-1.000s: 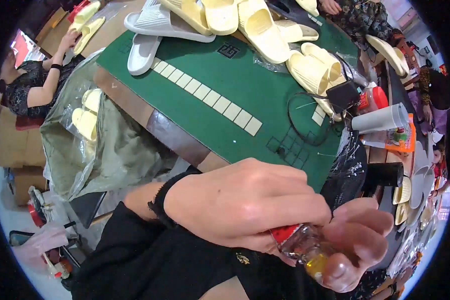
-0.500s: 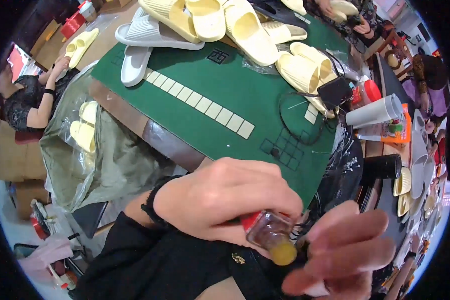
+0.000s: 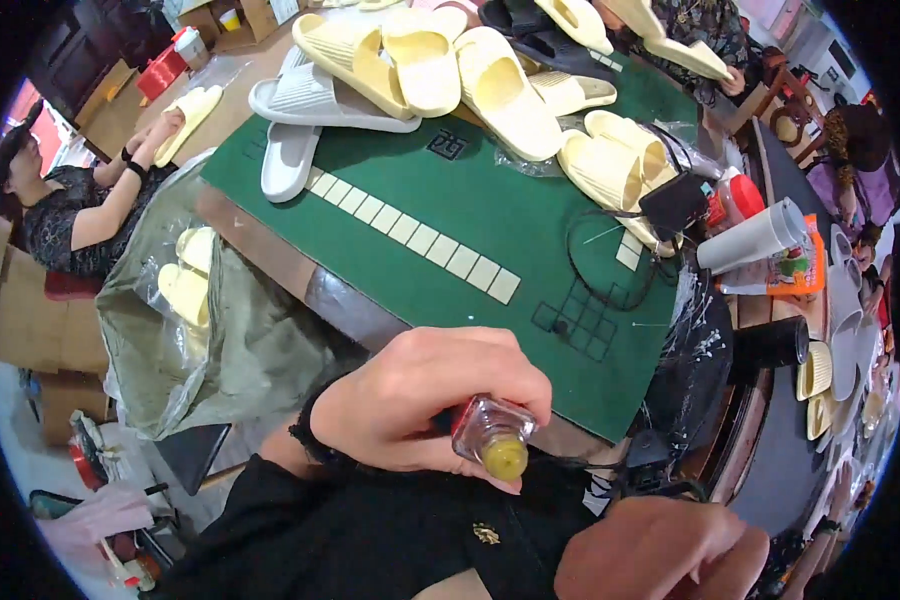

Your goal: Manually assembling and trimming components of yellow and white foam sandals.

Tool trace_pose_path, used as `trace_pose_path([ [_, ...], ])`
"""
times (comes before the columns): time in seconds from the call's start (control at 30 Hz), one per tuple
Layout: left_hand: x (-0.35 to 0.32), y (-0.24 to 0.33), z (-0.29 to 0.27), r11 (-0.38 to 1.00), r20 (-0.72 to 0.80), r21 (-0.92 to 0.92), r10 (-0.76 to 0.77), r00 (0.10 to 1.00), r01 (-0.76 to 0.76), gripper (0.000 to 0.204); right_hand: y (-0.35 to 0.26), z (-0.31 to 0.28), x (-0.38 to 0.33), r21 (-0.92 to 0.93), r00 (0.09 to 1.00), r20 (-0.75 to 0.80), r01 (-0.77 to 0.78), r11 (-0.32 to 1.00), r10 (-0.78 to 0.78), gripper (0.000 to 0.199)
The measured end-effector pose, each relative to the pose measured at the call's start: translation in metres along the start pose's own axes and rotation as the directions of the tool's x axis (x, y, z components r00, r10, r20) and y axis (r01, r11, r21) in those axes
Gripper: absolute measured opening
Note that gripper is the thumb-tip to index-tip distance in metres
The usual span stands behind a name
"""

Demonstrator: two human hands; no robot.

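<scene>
My left hand [image 3: 425, 390] is wrapped round a small clear glass bottle [image 3: 485, 425] with a red patch on its side. The bottle is tilted, its yellow top [image 3: 505, 458] pointing down and toward me. It is held over my black shirt, just off the near edge of the green table mat [image 3: 410, 300]. Lower right, my right hand [image 3: 660, 555] is apart from the bottle. Its fingers look curled in, partly cut off by the lower edge, and whatever they hold, if anything, is hidden.
Pale yellow slides [image 3: 505, 95] and white slides [image 3: 290, 160] lie on the mat's far side. A black cable [image 3: 580, 240], a white cup [image 3: 755, 235] and a black cylinder [image 3: 770, 342] are at the right. An olive sack [image 3: 240, 330] stands left, near a co-worker [image 3: 85, 215] handling a slide.
The left hand and bottle have shifted left and slightly up. The right hand, its fingers spread beside the bottle before, has dropped away toward the lower edge and curled.
</scene>
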State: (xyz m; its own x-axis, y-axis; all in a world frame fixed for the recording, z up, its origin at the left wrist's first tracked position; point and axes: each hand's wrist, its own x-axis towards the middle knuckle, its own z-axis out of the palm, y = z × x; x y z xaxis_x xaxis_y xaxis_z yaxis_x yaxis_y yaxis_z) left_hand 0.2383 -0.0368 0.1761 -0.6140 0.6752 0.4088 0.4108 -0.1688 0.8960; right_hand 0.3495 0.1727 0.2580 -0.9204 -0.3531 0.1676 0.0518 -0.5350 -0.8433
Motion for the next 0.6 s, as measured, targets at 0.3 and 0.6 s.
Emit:
trace_pose_path([
  [0.3,0.007,0.002,0.004,1.000,0.015,0.011,0.027,1.000,-0.027,0.042,0.019,-0.007,0.013,0.443,0.973,0.156,0.086,0.892,-0.171,0.019],
  [0.6,0.012,0.001,0.006,0.999,0.023,0.029,0.029,0.999,-0.029,0.042,0.024,-0.002,0.029,0.483,0.932,0.145,0.227,0.846,-0.333,0.027],
])
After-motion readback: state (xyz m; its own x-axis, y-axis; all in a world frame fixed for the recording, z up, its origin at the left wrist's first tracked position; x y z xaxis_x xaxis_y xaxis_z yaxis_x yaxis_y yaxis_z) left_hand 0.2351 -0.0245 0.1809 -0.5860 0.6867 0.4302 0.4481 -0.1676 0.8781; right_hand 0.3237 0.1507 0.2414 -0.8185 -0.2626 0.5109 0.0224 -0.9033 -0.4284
